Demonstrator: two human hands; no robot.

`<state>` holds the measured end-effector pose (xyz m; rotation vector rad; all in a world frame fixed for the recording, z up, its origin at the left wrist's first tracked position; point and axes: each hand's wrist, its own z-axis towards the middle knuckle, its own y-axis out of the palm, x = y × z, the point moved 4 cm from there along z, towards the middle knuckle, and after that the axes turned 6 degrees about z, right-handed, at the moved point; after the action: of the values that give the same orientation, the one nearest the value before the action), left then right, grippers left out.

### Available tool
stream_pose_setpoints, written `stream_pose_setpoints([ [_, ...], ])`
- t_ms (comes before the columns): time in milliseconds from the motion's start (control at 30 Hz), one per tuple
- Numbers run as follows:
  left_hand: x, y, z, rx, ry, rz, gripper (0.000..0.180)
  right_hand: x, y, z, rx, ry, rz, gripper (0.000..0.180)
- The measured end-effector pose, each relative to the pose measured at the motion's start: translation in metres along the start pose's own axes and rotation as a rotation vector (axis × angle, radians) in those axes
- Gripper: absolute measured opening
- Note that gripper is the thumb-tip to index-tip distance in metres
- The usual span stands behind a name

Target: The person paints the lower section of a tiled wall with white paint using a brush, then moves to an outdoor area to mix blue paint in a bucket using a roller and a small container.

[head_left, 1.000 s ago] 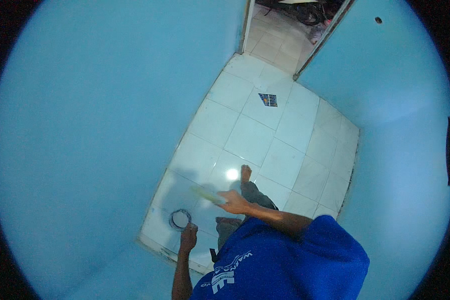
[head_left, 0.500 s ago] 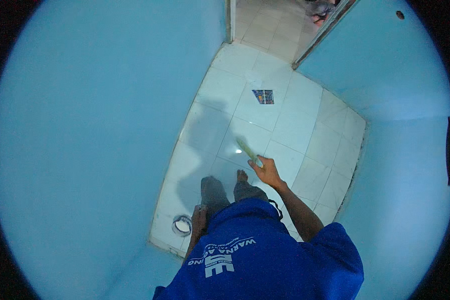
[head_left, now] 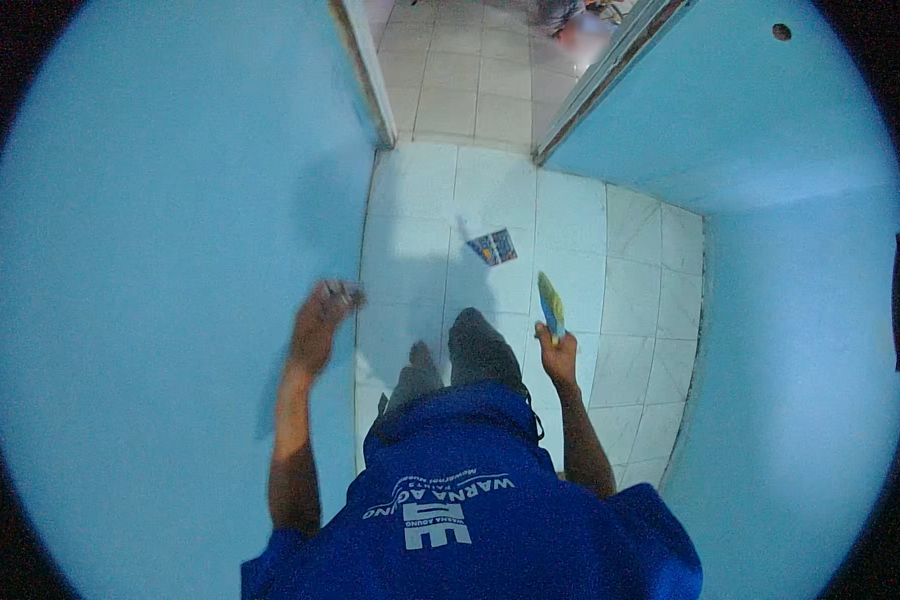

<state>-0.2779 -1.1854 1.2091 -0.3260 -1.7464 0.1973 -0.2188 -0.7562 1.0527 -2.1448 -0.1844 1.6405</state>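
On the white tiled floor (head_left: 610, 290) of a narrow room with light blue walls (head_left: 150, 250), a person in a blue shirt (head_left: 470, 510) is seen from above. A flat yellow-and-blue tool (head_left: 550, 305) (its blade pointing away from the body) is grasped at its lower end by the clenched fingers of the right hand (head_left: 557, 352). A small dark object, too blurred to identify, is pinched at the fingertips of the raised left hand (head_left: 320, 320), close to the left wall. A small printed packet (head_left: 493, 246) is shown lying on the tiles, ahead of the tool and apart from it.
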Motion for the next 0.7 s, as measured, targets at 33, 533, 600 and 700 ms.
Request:
stream_pose_setpoints([
  [33,0.058,-0.015,0.035,-0.052,0.141,-0.086,0.029,0.014,0.002,-0.021,0.053,0.087,-0.057,0.045],
  [533,0.431,-0.033,0.342,-0.221,1.417,0.767,0.037,-0.061,0.028,0.292,0.193,0.041,-0.052,0.027],
  [600,0.438,-0.03,0.384,-0.239,1.439,0.781,0.037,-0.074,0.029,0.349,0.212,-0.01,-0.075,0.028],
  [700,0.442,-0.032,0.463,-0.281,1.451,0.755,0.037,-0.116,0.036,0.427,0.224,-0.026,-0.118,0.029],
])
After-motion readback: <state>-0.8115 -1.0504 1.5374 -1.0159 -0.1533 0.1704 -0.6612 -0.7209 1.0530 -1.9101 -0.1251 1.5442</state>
